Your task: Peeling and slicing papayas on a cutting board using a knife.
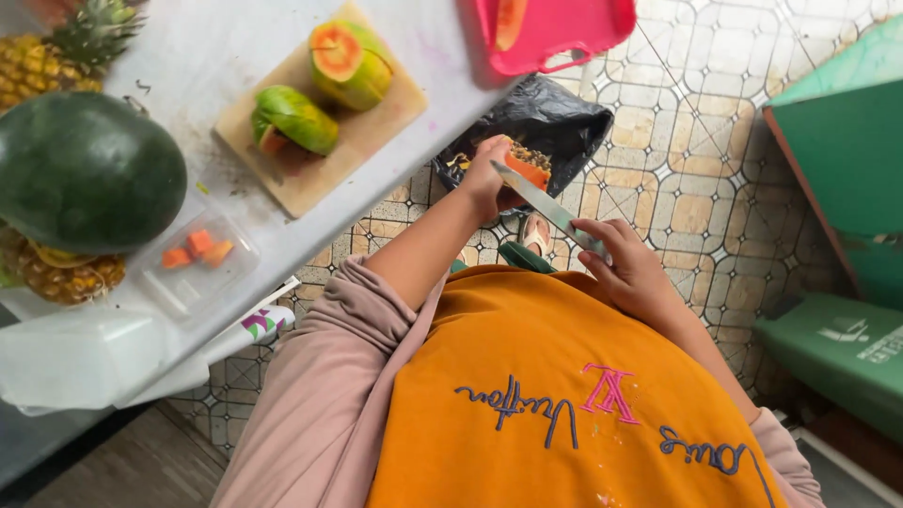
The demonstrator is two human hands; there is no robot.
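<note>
Two hands work over a black bag [555,118] on the tiled floor, viewed from above past an orange top. Right hand [628,268], nearest the body, has its fingers [594,246] closed around the handle of a knife [546,204], blade pointing toward the bag. Left hand [489,179], just beyond, grips a papaya piece [525,166] with fingers wrapped round it, orange flesh and dark seeds facing up, held right above the bag's opening. Knife tip sits just beside the papaya piece; cannot tell if touching.

Left of the bag, a grey tabletop [216,47] carries a wooden cutting board [310,174] with two papaya halves [324,89], green skin, orange flesh. Further left of the bag: a clear plastic container [193,268] with a few orange fruit chunks, a dark green watermelon [85,169], pineapples [61,56] behind and under it. Beyond the bag, at the tabletop's edge, a pink tray [564,28]. Right of the bag, green furniture [847,141].
</note>
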